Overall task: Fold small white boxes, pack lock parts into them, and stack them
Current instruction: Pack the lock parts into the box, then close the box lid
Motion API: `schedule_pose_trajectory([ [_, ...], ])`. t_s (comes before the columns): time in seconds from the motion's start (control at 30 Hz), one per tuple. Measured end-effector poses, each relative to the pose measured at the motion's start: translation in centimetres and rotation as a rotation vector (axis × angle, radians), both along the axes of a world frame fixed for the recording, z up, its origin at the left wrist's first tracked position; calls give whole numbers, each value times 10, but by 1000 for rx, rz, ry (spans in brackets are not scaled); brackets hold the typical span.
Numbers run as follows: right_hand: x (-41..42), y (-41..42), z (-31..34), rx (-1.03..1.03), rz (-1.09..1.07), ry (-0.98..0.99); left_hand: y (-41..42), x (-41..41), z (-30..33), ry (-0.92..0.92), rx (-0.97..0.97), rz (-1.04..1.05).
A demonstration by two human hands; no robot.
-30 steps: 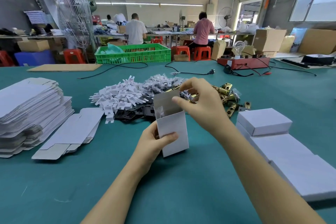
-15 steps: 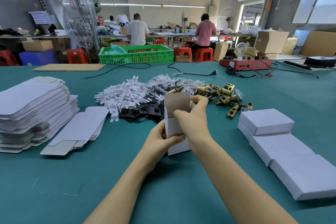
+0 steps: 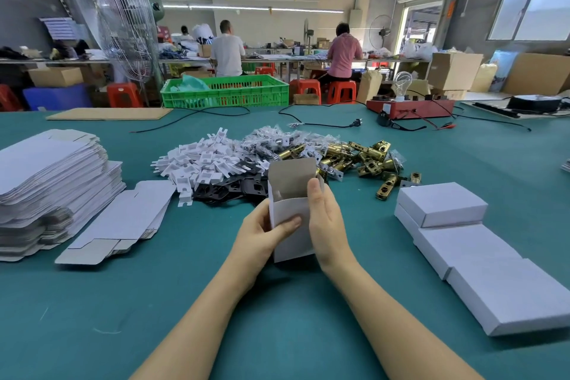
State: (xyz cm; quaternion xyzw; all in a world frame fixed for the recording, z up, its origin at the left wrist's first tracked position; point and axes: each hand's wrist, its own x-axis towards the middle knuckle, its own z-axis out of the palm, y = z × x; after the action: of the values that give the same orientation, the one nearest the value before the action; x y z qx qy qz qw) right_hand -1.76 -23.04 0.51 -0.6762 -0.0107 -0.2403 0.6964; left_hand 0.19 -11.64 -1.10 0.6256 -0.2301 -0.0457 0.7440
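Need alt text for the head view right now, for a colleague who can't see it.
Both hands, left hand and right hand, hold an upright small white box with its top flap open above a green table. Behind lie piled lock parts; flat box blanks left, closed boxes right.

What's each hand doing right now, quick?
Left hand: grips the open white box, thumb across its front.
Right hand: holds the same box from its right side, fingers mostly straight along the wall.
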Motion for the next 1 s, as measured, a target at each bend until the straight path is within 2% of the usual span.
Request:
schedule_pose_trajectory([
  [0.27,10,-2,-12,274,175,141,-12,-7,2,-10,-94,107],
  [0.43,13,-8,-12,293,247,190,-12,-11,10,189,-164,16],
  [0.53,14,-10,-10,314,292,195,-10,-9,14,214,-175,-60],
  [0.63,14,-12,-10,338,331,181,-12,-6,16,263,-176,-47],
  [0.77,14,-16,-11,332,369,200,-10,-4,17,250,-159,-90],
  [1.0,11,-17,-9,339,437,195,-12,-2,18,205,-164,-8],
])
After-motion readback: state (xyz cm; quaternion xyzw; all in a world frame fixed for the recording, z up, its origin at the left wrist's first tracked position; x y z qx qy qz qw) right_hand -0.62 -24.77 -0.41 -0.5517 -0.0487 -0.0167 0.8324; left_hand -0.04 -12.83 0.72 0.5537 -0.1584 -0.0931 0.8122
